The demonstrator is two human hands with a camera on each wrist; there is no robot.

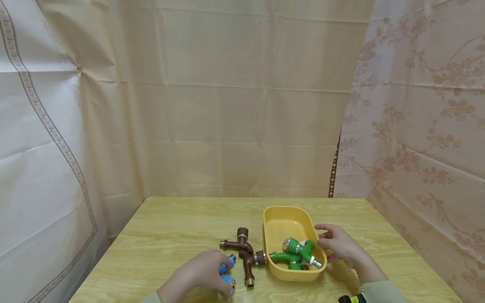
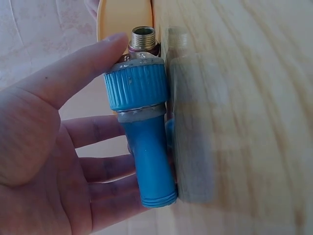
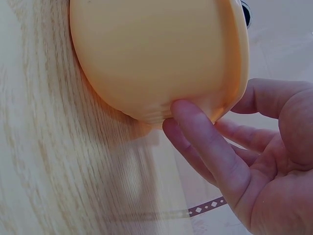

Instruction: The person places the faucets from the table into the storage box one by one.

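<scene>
My left hand point(image 1: 206, 269) holds a blue water tap point(image 2: 146, 147) at the front of the table. The thumb lies against the end of its ribbed knob, and the fingers reach behind the body. Two brown taps point(image 1: 248, 257) with brass threaded ends lie just right of that hand, one pointing away. Beside them stands a yellow plastic tub point(image 1: 289, 275) with green taps point(image 1: 299, 252) piled in its near end. My right hand point(image 1: 342, 248) is at the tub's right side, fingers extended. In the right wrist view a fingertip point(image 3: 183, 107) touches the tub's outer wall.
The wood-grain table point(image 1: 182, 219) ends at a beige curtain point(image 1: 242, 105) behind. Patterned cloth point(image 1: 428, 126) hangs on the right and pale cloth point(image 1: 41, 168) on the left. A black object with a yellow mark point(image 1: 352, 299) shows near the right sleeve.
</scene>
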